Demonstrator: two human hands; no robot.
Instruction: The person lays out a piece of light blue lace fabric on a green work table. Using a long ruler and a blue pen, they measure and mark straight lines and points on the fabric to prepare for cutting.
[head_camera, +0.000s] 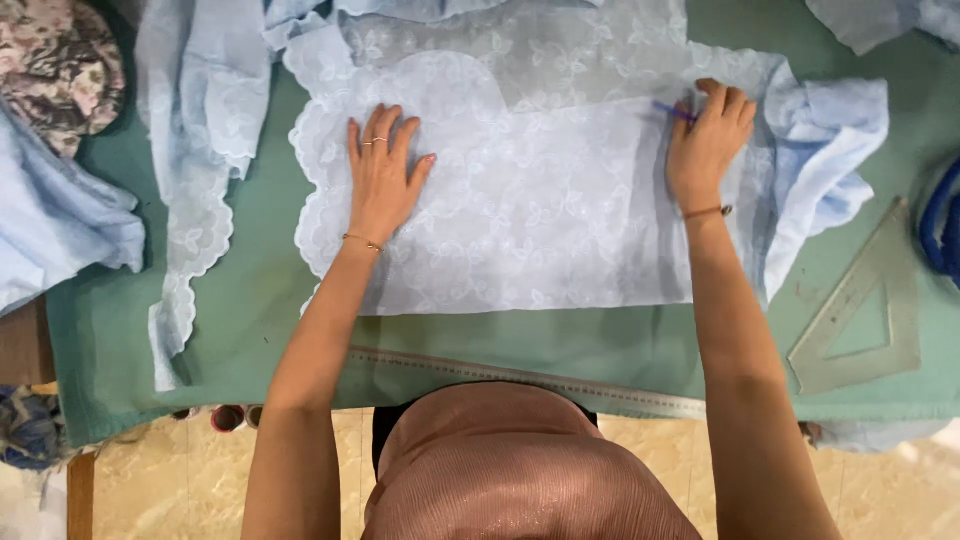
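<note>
A ruler (520, 378) lies nearest, on the green table (250, 310). Beyond it, pale blue lace (520, 220) is pressed flat by the spread left hand (383, 172). At its far edge, a blue pen (676, 111) is pinched in the right hand (708, 145); marking appears barely begun.

Left hand (383, 170) lies flat on the pale blue lace fabric (520, 215), right hand (706, 145) pinches a blue pen (674, 111) at the fabric's far right edge. Clear set square (862, 312) sits right of the fabric on the green tabletop (250, 300).
</note>
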